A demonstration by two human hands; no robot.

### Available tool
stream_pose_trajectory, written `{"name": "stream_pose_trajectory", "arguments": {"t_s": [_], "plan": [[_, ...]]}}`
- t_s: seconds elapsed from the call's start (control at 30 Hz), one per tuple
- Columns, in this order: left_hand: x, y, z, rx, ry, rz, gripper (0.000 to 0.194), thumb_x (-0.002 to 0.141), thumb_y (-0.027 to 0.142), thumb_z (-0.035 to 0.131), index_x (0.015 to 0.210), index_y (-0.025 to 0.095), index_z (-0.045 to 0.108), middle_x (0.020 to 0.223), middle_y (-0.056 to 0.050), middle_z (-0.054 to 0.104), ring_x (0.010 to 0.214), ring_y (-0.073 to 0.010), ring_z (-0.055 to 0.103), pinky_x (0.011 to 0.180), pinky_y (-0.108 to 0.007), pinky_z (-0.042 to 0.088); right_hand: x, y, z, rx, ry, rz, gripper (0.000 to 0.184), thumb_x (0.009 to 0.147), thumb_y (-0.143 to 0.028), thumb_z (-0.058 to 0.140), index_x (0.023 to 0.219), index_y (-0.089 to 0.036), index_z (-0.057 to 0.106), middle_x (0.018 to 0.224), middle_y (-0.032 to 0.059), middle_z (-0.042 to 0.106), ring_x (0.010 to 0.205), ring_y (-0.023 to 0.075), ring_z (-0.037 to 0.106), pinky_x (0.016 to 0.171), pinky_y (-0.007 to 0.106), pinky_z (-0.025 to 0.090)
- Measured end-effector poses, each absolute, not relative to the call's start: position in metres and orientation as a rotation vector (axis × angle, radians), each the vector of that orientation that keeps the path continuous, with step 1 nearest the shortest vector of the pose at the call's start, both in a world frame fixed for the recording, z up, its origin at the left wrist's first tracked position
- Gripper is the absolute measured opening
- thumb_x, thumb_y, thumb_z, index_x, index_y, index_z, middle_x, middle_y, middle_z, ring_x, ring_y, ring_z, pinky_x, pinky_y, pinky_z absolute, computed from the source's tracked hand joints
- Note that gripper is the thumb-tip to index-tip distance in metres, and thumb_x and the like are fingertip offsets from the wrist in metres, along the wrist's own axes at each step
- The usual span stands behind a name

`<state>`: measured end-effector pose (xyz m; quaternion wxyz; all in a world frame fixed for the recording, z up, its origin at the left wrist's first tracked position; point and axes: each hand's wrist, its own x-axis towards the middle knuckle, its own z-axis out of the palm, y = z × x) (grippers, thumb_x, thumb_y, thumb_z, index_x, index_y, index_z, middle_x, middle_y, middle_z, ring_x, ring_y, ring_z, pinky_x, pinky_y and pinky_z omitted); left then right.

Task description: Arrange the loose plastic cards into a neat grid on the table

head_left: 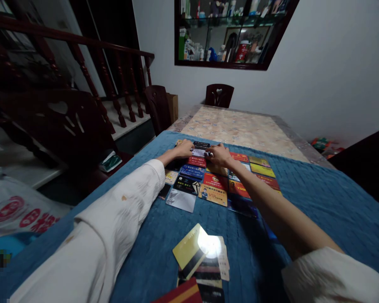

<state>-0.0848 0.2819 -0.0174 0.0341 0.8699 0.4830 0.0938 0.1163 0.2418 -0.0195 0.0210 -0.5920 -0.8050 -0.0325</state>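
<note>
Several colourful plastic cards [213, 185] lie in rows on a blue cloth [318, 198] spread over the table. Both my arms reach out to the far row. My left hand [183, 148] and my right hand [220, 154] each pinch one end of a pale card [199, 152] lying there, with fingers curled down onto it. A black card [201, 144] lies just beyond it. Closer to me, a loose pile of cards [202, 256] sits on the cloth, its gold top card catching a bright glare.
Beyond the cloth the patterned tabletop [240, 128] runs to a dark wooden chair [219, 95]. More dark chairs [66, 126] and a stair railing stand on the left. A glass wall cabinet [230, 31] hangs above. A white printed bag [15, 206] lies at lower left.
</note>
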Motion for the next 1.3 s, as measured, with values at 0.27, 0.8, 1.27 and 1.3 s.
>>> {"name": "stream_pose_trajectory", "arguments": {"t_s": [0.27,0.8,1.27,1.3], "plan": [[-0.086,0.251,-0.005,2.756,1.524,0.304,0.033,0.084,0.018,0.053,0.11,0.015,0.072,0.119,-0.013,0.064,0.118,-0.0322,0.051,0.098,-0.045,0.044,0.121,0.222,-0.011,-1.718,-2.498,-0.182,0.035,0.091,-0.029,0.051,0.121,-0.028,0.069,0.13,0.0113,0.063,0.117,0.033,0.044,0.082,0.04,0.037],[-0.096,0.14,0.01,2.835,1.357,0.383,0.026,0.091,0.021,0.051,0.105,0.014,0.072,0.114,-0.013,0.063,0.111,-0.0288,0.052,0.094,-0.046,0.044,0.127,0.131,-0.004,-1.47,-2.505,-0.248,0.025,0.094,-0.027,0.048,0.099,-0.022,0.072,0.103,0.0109,0.071,0.108,0.0292,0.045,0.079,0.039,0.028],[-0.099,0.044,-0.004,2.894,1.207,0.217,0.019,0.092,0.019,0.052,0.087,0.016,0.07,0.102,-0.009,0.065,0.101,-0.024,0.053,0.088,-0.039,0.039,0.121,0.03,-0.025,-1.011,-2.567,-0.029,0.022,0.097,-0.027,0.048,0.101,-0.024,0.07,0.102,0.0079,0.07,0.106,0.027,0.047,0.087,0.043,0.033],[-0.099,0.038,-0.005,2.897,1.204,0.208,0.02,0.092,0.018,0.051,0.086,0.016,0.07,0.101,-0.009,0.065,0.101,-0.024,0.053,0.088,-0.039,0.039,0.12,0.024,-0.025,-0.988,-2.571,0.009,0.022,0.096,-0.027,0.049,0.103,-0.024,0.07,0.104,0.0081,0.07,0.106,0.027,0.047,0.087,0.043,0.034]]}}
